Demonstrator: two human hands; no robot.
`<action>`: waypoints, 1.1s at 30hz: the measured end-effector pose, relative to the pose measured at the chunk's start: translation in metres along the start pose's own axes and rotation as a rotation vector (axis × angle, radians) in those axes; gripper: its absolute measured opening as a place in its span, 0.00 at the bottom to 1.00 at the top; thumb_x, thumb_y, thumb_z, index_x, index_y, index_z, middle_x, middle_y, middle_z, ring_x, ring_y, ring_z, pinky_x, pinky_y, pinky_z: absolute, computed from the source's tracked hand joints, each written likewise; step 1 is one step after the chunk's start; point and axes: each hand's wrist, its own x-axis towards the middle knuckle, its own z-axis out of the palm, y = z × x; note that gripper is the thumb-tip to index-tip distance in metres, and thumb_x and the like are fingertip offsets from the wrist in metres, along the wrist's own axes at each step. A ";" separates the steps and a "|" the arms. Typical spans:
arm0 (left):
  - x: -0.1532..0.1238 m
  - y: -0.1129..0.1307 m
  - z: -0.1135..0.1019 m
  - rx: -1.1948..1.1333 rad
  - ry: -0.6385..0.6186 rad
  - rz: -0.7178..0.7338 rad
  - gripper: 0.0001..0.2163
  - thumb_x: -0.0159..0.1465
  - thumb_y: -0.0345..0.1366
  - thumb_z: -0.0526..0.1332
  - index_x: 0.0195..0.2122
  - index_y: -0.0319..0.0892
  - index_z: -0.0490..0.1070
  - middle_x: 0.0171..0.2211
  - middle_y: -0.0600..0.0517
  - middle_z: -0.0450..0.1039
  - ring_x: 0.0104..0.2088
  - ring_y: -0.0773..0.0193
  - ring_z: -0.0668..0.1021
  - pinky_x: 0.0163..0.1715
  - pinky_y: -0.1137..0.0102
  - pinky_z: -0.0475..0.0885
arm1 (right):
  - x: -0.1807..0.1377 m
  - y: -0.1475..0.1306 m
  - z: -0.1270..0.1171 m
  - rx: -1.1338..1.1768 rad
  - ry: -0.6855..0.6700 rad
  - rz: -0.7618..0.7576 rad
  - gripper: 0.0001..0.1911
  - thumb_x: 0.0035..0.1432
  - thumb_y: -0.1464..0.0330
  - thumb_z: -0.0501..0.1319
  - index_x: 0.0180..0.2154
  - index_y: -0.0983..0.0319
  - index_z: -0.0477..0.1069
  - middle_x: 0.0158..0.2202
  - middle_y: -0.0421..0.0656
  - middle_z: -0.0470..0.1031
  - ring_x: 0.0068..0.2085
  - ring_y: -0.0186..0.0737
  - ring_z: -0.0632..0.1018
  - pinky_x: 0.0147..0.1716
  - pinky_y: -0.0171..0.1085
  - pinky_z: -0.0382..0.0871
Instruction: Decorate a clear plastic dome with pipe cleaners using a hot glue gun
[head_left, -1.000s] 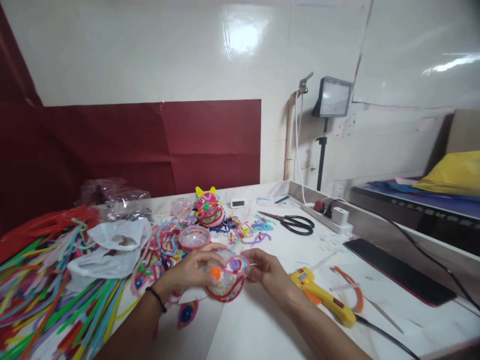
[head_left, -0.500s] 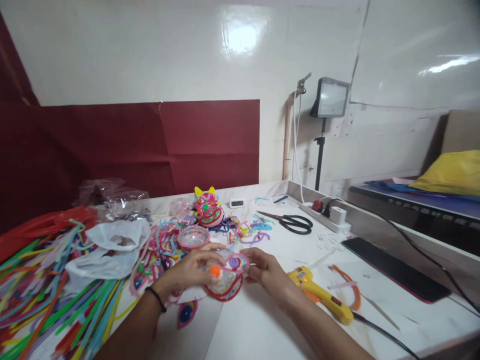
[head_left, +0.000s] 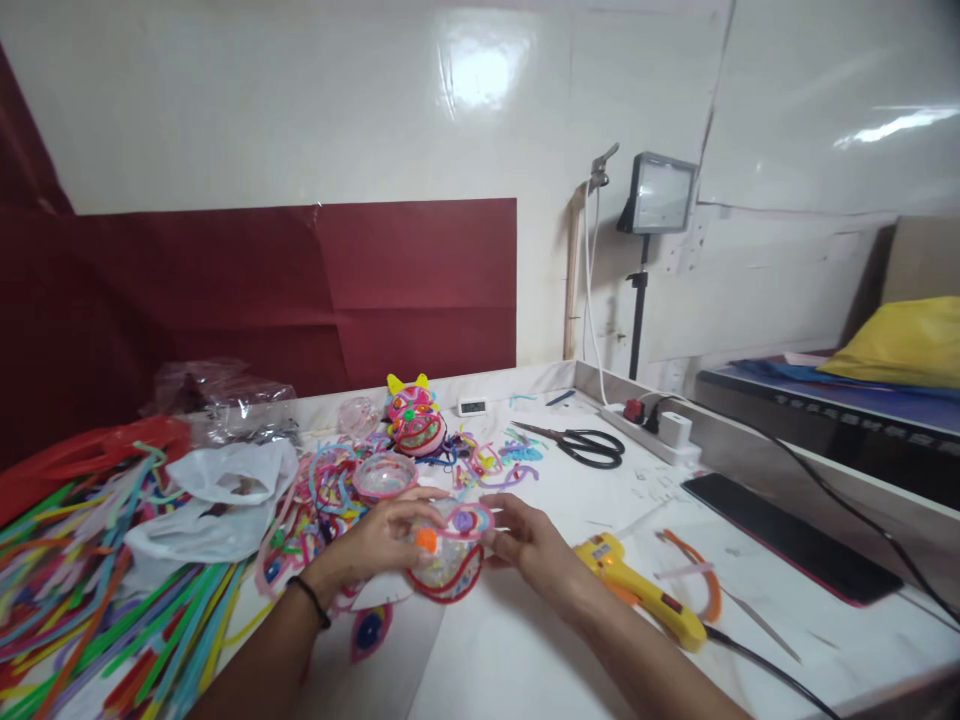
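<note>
On our table (head_left: 847, 640) we have a glue gun (head_left: 649, 595) to the right. Our left hand (head_left: 382, 540) and right hand (head_left: 532, 545) flank the clear ball (head_left: 448, 575): the left grasps it; the right pinches the outer end of the pink eye (head_left: 465, 521) at its upper right. An orange pompom (head_left: 427, 541) sits on the ball's left.

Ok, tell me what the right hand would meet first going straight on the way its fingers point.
The right hand would first meet the pink-rimmed craft eye, already at its fingertips. Further along that line in the picture comes the left hand, though depth there is unclear.
</note>
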 end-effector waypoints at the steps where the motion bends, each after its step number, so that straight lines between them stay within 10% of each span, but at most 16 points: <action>1: 0.000 -0.001 0.000 -0.004 0.005 -0.002 0.15 0.52 0.39 0.72 0.41 0.45 0.78 0.61 0.44 0.62 0.59 0.47 0.66 0.57 0.57 0.61 | -0.001 0.001 -0.002 -0.016 0.008 -0.009 0.25 0.44 0.61 0.68 0.44 0.61 0.67 0.37 0.44 0.76 0.36 0.43 0.79 0.37 0.44 0.75; 8: -0.001 -0.003 -0.002 -0.053 0.075 0.029 0.15 0.52 0.41 0.72 0.40 0.44 0.78 0.60 0.43 0.63 0.62 0.46 0.62 0.60 0.56 0.55 | -0.034 -0.021 -0.045 -0.425 0.164 -0.159 0.23 0.53 0.56 0.61 0.49 0.58 0.69 0.51 0.51 0.74 0.52 0.52 0.75 0.47 0.49 0.71; 16: 0.001 0.009 0.000 -0.125 0.125 -0.023 0.15 0.49 0.44 0.73 0.36 0.45 0.79 0.60 0.44 0.65 0.62 0.44 0.63 0.58 0.53 0.58 | -0.089 -0.041 -0.117 -1.069 0.279 -0.127 0.18 0.59 0.59 0.53 0.47 0.59 0.71 0.49 0.51 0.76 0.47 0.53 0.77 0.47 0.49 0.70; 33: -0.003 0.007 0.002 -0.230 0.166 -0.036 0.16 0.50 0.41 0.73 0.38 0.44 0.77 0.61 0.45 0.63 0.62 0.46 0.64 0.60 0.56 0.55 | -0.080 0.010 -0.131 -1.422 0.122 0.010 0.07 0.57 0.70 0.54 0.31 0.60 0.71 0.35 0.49 0.75 0.38 0.49 0.77 0.39 0.44 0.66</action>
